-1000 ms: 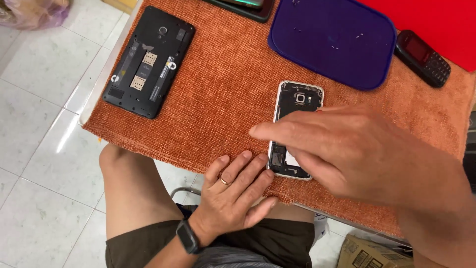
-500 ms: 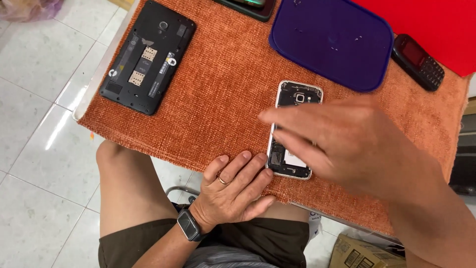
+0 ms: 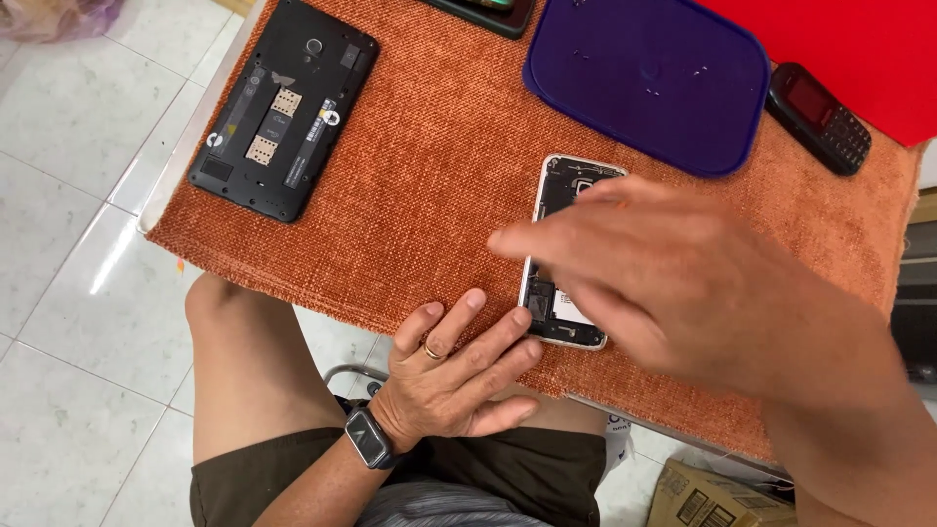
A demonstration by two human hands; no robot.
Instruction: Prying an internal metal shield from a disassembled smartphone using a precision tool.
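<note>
A white-rimmed smartphone point(image 3: 557, 195) lies back-open on the orange woven mat point(image 3: 429, 166). My right hand point(image 3: 673, 283) hovers over it with fingers spread, blurred, covering most of the phone; nothing shows in its grip. My left hand point(image 3: 459, 366), with a ring and a dark smartwatch at the wrist, rests flat at the mat's near edge, fingertips touching the phone's lower left corner.
A larger black phone point(image 3: 283, 107) with its back cover off lies at the mat's left. A purple lid point(image 3: 649, 78) sits at the top, a small keypad phone point(image 3: 818, 117) to its right, a red sheet point(image 3: 859, 49) behind. A cardboard box point(image 3: 712, 498) stands on the tiled floor.
My right hand has shifted right and lifted slightly over the white phone, its fingers spreading. The left hand has stayed at the phone's lower corner.
</note>
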